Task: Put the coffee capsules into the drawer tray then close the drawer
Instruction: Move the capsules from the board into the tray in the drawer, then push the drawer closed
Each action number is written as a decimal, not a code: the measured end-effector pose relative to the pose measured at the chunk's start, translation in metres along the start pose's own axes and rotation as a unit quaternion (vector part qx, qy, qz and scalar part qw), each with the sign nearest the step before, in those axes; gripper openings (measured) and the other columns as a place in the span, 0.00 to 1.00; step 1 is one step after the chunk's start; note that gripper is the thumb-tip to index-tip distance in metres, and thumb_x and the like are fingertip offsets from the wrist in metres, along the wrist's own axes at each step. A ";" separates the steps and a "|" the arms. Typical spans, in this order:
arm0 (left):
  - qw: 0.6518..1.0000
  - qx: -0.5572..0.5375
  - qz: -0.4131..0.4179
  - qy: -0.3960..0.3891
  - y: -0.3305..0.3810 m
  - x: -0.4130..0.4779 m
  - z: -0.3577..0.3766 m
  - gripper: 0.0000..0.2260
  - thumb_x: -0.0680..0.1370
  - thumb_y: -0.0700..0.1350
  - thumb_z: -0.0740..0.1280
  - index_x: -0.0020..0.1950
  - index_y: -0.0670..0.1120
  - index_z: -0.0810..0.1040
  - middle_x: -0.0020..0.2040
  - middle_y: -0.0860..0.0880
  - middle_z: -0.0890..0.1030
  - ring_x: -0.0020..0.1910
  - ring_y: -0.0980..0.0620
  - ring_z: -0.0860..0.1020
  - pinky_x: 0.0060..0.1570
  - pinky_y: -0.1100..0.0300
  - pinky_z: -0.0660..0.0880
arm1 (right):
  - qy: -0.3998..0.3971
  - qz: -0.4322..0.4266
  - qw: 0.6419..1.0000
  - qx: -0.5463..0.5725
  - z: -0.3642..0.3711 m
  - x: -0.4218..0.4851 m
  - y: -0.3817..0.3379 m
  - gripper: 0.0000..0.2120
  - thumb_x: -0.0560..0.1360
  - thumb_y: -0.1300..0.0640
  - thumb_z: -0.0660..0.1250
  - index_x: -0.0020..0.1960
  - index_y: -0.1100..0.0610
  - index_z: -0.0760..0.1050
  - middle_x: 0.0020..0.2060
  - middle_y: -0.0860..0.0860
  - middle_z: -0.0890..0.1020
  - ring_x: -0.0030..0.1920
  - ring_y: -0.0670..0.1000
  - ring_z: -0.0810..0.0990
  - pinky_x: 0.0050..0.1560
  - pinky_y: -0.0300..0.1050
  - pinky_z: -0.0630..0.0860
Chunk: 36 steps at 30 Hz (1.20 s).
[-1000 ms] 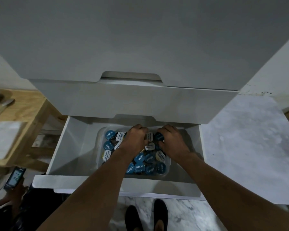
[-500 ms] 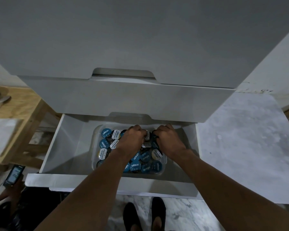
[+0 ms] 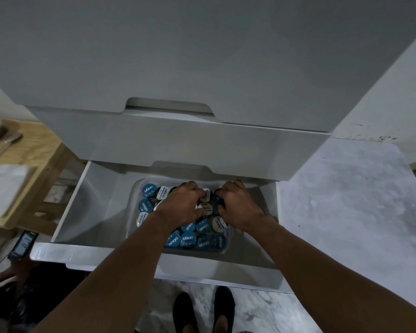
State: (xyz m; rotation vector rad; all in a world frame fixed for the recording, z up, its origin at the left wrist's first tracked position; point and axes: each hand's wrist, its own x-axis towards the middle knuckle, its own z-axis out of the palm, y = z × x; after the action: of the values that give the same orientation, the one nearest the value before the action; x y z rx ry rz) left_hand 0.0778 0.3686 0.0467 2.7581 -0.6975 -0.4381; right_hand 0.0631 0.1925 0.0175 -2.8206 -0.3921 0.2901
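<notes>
Left hand (image 3: 183,205) and right hand (image 3: 239,209) lie side by side, fingers curled down into the capsules (image 3: 189,240) at the tray's (image 3: 131,219) far end; I cannot tell whether they grip any. Release low, level the heap below the rim, and clear both hands before pushing the drawer (image 3: 94,212). The capsules, small rounds with blue or white lids, fill the clear tray inside the open drawer.

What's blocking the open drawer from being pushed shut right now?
Only the person's own arms: the left hand and right hand reach over the drawer front, fingers curled on coffee capsules in the clear tray. Nothing else visible blocks its path.
</notes>
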 end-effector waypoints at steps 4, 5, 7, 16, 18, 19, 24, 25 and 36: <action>1.000 0.001 -0.004 -0.001 0.002 0.000 0.001 0.22 0.74 0.51 0.69 0.66 0.45 0.72 0.59 0.46 0.73 0.60 0.47 0.71 0.62 0.54 0.70 | -0.003 -0.003 1.000 -0.009 0.002 0.002 0.001 0.18 0.71 0.53 0.64 0.59 0.58 0.75 0.56 0.56 0.76 0.60 0.57 0.70 0.65 0.48 0.66; 1.000 0.001 -0.006 -0.001 0.002 0.000 0.000 0.23 0.74 0.51 0.69 0.66 0.45 0.72 0.60 0.46 0.73 0.61 0.47 0.70 0.62 0.54 0.69 | -0.004 -0.005 1.000 -0.006 0.001 0.001 0.001 0.18 0.71 0.53 0.64 0.59 0.58 0.75 0.56 0.56 0.76 0.60 0.57 0.69 0.65 0.48 0.66; 1.000 -0.002 -0.009 0.004 0.002 -0.001 0.000 0.23 0.74 0.51 0.69 0.67 0.46 0.71 0.60 0.46 0.73 0.61 0.47 0.70 0.63 0.55 0.69 | 0.001 -0.007 1.000 0.005 -0.001 0.000 0.001 0.17 0.72 0.54 0.64 0.59 0.58 0.76 0.56 0.55 0.76 0.60 0.56 0.70 0.65 0.49 0.67; 0.996 -0.008 -0.044 0.079 0.011 -0.018 -0.013 0.17 0.76 0.49 0.66 0.62 0.44 0.74 0.57 0.44 0.76 0.56 0.46 0.75 0.58 0.53 0.73 | 0.056 0.001 0.998 0.032 -0.022 -0.017 -0.012 0.16 0.75 0.55 0.61 0.60 0.59 0.75 0.58 0.56 0.77 0.59 0.56 0.71 0.61 0.52 0.71; 0.995 -0.005 -0.054 0.081 0.010 -0.027 -0.016 0.16 0.76 0.48 0.65 0.62 0.44 0.75 0.57 0.44 0.77 0.55 0.46 0.75 0.57 0.51 0.74 | 0.061 0.009 0.997 0.039 -0.028 -0.022 -0.018 0.16 0.77 0.54 0.60 0.62 0.58 0.74 0.59 0.56 0.76 0.60 0.55 0.70 0.62 0.53 0.71; 0.995 -0.004 -0.060 0.080 0.009 -0.031 -0.018 0.16 0.76 0.48 0.65 0.62 0.44 0.75 0.57 0.43 0.77 0.55 0.45 0.76 0.56 0.50 0.75 | 0.064 0.011 0.997 0.041 -0.030 -0.024 -0.022 0.16 0.77 0.54 0.60 0.62 0.58 0.74 0.59 0.56 0.76 0.60 0.55 0.71 0.62 0.52 0.71; 0.994 0.006 -0.056 0.096 -0.001 -0.055 -0.028 0.13 0.77 0.48 0.64 0.59 0.45 0.78 0.57 0.44 0.78 0.55 0.46 0.76 0.56 0.53 0.73 | 0.078 0.028 0.996 0.021 -0.035 -0.039 -0.046 0.13 0.77 0.54 0.61 0.58 0.57 0.75 0.55 0.56 0.79 0.56 0.55 0.73 0.58 0.53 0.73; 0.993 0.003 -0.053 0.102 -0.003 -0.061 -0.030 0.13 0.77 0.48 0.64 0.59 0.46 0.78 0.57 0.45 0.78 0.55 0.47 0.76 0.58 0.52 0.72 | 0.084 0.033 0.996 0.019 -0.036 -0.042 -0.052 0.12 0.77 0.55 0.61 0.57 0.58 0.76 0.54 0.56 0.79 0.55 0.56 0.74 0.57 0.54 0.73; 0.983 -0.015 0.000 0.182 -0.042 -0.163 -0.034 0.13 0.79 0.52 0.60 0.52 0.45 0.80 0.49 0.44 0.80 0.45 0.45 0.78 0.44 0.55 0.72 | 0.221 0.090 0.971 -0.014 -0.017 -0.103 -0.144 0.12 0.75 0.54 0.61 0.53 0.57 0.78 0.50 0.57 0.81 0.52 0.59 0.76 0.51 0.55 0.77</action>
State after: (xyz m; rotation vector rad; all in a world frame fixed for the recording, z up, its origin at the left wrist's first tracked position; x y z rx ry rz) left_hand -0.0299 0.4908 0.1009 2.7009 -0.5899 0.0590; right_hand -0.0644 0.2917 0.0930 -2.8387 -0.0430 -0.3102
